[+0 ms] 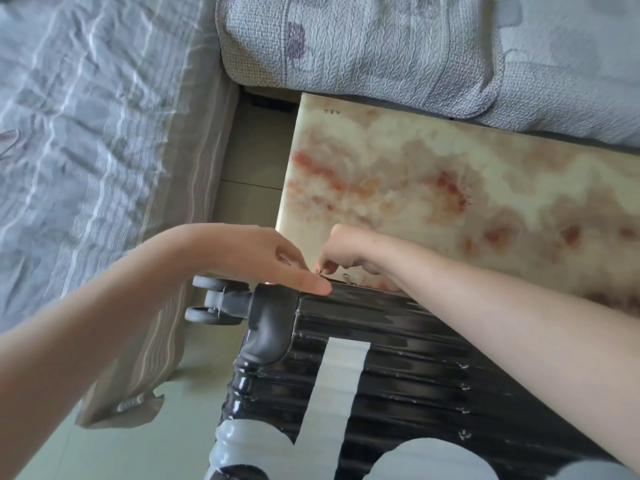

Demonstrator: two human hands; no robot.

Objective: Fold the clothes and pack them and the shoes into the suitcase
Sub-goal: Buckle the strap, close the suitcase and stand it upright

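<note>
The black ribbed hard-shell suitcase (381,344) lies shut at 6 o'clock, beside the marble-patterned desk (450,174). The left hand (270,258) presses its corner, fingers straight. The right hand (346,252) pinches the small metal zip pull (320,270). No clothes or shoes show, so packing looks either finished or unstarted.

This is a room in a home, a bedroom by its furnishing. A low table (450,174) has a glossy marble-pattern top. Left of it is a bed (86,133) under a rumpled grey striped sheet, and behind it lies a quilted grey cover (363,39). Pale floor tiles (249,188) show between table and bed. A black suitcase (398,375) lies in front of the table.
</note>
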